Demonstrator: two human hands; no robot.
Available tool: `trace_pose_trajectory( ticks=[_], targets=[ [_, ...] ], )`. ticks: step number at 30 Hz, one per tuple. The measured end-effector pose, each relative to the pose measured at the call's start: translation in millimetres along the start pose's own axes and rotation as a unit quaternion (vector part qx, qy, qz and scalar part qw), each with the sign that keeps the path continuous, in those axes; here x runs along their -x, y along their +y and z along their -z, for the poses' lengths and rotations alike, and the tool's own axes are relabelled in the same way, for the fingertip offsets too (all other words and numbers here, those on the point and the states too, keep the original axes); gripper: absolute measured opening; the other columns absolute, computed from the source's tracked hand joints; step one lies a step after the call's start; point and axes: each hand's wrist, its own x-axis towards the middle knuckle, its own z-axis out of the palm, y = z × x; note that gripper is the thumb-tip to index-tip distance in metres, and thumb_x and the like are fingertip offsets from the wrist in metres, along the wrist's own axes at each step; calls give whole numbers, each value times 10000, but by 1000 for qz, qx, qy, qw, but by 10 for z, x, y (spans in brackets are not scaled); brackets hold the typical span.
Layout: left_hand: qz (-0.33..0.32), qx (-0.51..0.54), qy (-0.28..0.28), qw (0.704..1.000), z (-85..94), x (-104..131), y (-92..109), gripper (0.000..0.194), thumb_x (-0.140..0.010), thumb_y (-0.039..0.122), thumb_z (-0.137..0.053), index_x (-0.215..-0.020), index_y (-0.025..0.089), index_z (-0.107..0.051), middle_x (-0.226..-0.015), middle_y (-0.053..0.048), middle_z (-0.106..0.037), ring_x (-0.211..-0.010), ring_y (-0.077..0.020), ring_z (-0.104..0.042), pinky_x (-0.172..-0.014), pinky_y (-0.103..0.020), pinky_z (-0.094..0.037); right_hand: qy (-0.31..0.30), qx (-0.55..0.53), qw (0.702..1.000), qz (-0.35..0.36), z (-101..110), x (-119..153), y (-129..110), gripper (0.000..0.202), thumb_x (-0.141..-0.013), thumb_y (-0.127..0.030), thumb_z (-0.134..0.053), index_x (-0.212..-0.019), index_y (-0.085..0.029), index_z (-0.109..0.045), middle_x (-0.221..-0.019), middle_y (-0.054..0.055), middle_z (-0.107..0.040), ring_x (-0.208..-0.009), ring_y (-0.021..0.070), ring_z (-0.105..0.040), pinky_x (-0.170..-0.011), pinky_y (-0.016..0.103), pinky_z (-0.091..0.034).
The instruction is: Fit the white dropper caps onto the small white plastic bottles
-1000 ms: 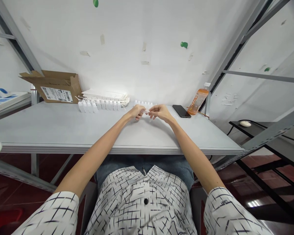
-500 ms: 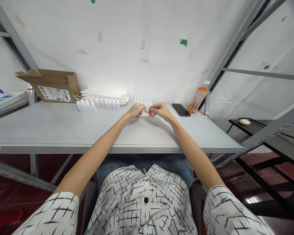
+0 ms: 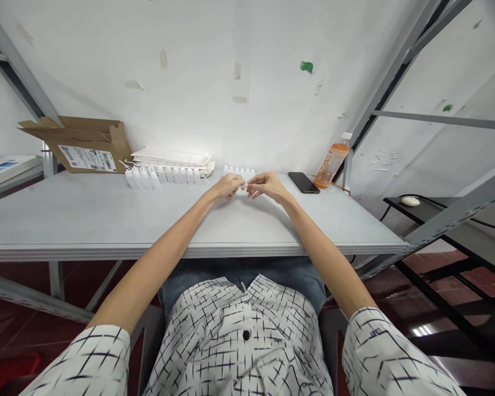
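Observation:
My left hand [image 3: 228,186] is closed around a small white plastic bottle [image 3: 243,186], mostly hidden by the fingers. Facing it, my right hand [image 3: 269,187] has thumb and fingertips pinched at the bottle's tip; whatever sits between them is too small to make out. Both hands are held close together just above the grey table. Behind them stands a row of small white bottles [image 3: 236,170], partly covered by the hands. To the left, another group of small white bottles [image 3: 144,179] stands upright in rows, some with thin tails at the top.
An open cardboard box [image 3: 91,146] sits at the back left, beside stacked white papers [image 3: 173,157]. At the right lie a black phone [image 3: 303,182] and a leaning bottle of orange drink [image 3: 332,165]. The grey table [image 3: 107,220] ends at a white wall and metal posts.
My hands stay together at the small bottle, with only slight finger movement. The view has shifted a little; nothing on the table has visibly moved.

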Motion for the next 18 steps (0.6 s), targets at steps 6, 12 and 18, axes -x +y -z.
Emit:
trace_pose_trajectory(
  ticks=[6, 12, 18],
  targets=[
    [-5, 27, -11, 1000, -7, -24, -34, 111, -772, 206, -537, -678, 183, -482, -527, 79, -248, -410, -57, -210, -400, -185, -178, 2, -22, 1000, -1, -25, 0, -1, 231, -727, -270, -838, -754, -133, -653, -709, 67, -719, -615, 187, -721, -590, 310, -638],
    [-4, 64, -11, 998, -1, -61, -71, 161, -785, 220, -544, -667, 192, -440, -542, 79, -243, -407, -54, -207, -392, -178, -183, 14, -34, 999, 4, -70, 12, -24, 265, -768, -300, -819, -775, -149, -601, -717, 54, -710, -627, 189, -723, -582, 320, -634],
    [14, 173, -56, 983, 3, -89, -74, 223, -863, 271, -531, -673, 185, -455, -524, 95, -206, -386, -53, -195, -383, -174, -245, 23, -49, 998, 19, -39, -12, -23, 350, -762, -427, -833, -784, -141, -632, -729, 60, -706, -640, 183, -725, -595, 297, -625]
  ],
)
